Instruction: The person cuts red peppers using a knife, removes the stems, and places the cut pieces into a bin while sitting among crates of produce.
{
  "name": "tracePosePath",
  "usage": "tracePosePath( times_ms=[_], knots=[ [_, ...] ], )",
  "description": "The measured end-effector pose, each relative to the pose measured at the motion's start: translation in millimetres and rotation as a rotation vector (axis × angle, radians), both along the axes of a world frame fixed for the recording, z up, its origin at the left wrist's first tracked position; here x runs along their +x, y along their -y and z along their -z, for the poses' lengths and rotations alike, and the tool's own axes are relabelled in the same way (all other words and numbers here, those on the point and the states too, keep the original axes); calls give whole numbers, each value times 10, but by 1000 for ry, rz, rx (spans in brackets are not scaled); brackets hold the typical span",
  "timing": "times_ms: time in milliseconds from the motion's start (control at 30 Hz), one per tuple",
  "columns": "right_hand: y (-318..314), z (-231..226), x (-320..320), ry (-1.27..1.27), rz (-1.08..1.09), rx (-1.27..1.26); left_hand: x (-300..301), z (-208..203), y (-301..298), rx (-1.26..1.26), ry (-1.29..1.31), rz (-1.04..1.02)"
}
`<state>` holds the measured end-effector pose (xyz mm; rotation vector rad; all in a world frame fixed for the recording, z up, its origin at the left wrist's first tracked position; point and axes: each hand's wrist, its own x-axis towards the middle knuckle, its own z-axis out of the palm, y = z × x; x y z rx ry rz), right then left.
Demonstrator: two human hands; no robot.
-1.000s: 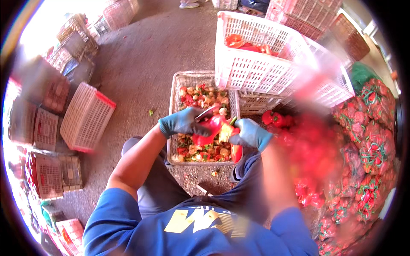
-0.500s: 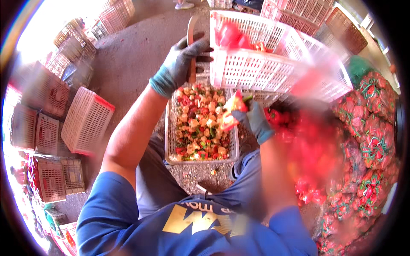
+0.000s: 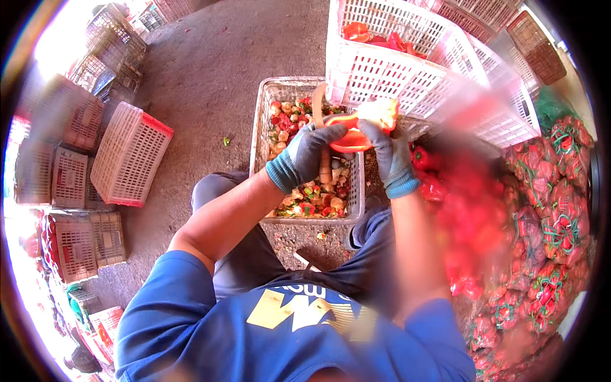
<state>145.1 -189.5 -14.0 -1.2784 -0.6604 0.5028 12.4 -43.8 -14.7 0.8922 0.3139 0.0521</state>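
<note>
My left hand (image 3: 310, 156), in a grey glove with a teal cuff, is wrapped round the wooden handle of a knife (image 3: 318, 105) with a curved blade. Its thumb reaches against a cut red bell pepper (image 3: 351, 141). Gloved the same way, my right hand (image 3: 391, 156) grips that pepper from the other side; the pale seedy core (image 3: 382, 113) faces up. Both hands meet above a grey crate (image 3: 256, 137) of pepper cores and trimmings (image 3: 302, 197), which stands between my legs.
Beyond my right hand, a white crate (image 3: 394, 76) holds red pepper pieces (image 3: 398, 43). Whole red peppers (image 3: 464, 223) lie in a blurred heap at right, beside stacked net sacks of peppers (image 3: 560, 219). Several crates (image 3: 130, 156) stand at left on the floor (image 3: 210, 83).
My left hand and the knife have come down from beside the white crate to the pepper. My right hand has risen slightly with the pepper. The red blur in the white crate is now distinct pepper pieces.
</note>
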Motion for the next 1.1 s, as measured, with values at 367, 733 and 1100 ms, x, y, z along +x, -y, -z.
tracePosePath(
  times_ms=[367, 733, 1100],
  knots=[
    [-357, 383, -16, 295, 332, -93, -7, 107, -210, 1072, 10, -459],
    [-264, 38, -114, 498, 154, -491, -66, 58, -72, 1444, 53, -380],
    [-303, 359, 120, -25, -59, -324, -58, 60, 15, 1495, 104, -336]
  ],
)
